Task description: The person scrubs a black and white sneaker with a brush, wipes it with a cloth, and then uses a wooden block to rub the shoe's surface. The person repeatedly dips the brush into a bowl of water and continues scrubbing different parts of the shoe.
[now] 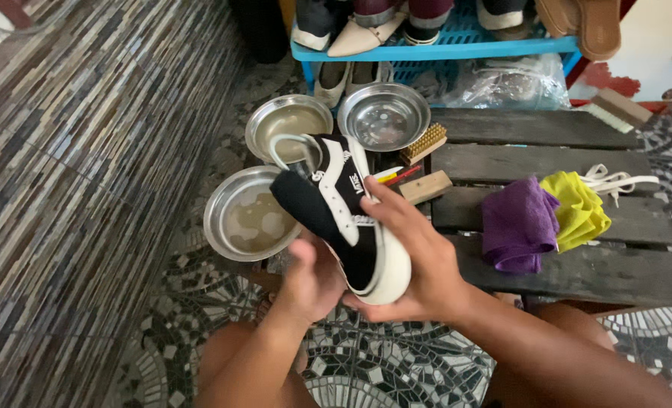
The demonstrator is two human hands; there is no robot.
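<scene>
I hold a black sneaker with a white sole in both hands, above the mosaic floor and just in front of the near left corner of a dark wooden pallet. My right hand is closed around the shoe from the right side, the fingers lying over its side and the palm under the white sole. My left hand is at the lower left of the shoe; it looks blurred, so I cannot tell if it grips the shoe or only touches it. The toe of the shoe points toward me and the opening points away.

Behind the shoe, three round metal bowls stand on the floor, close together, by the left edge of the pallet; two of them hold cloudy water. On the pallet, near its left edge, lie a brush with yellow bristles, a small wooden block and something thin in red and yellow. Toward the middle of the pallet a purple cloth touches a yellow cloth, and white laces lie just behind the yellow one. Another brush rests at the far right corner. Beyond the pallet stands a blue plastic rack with several shoes on it.
</scene>
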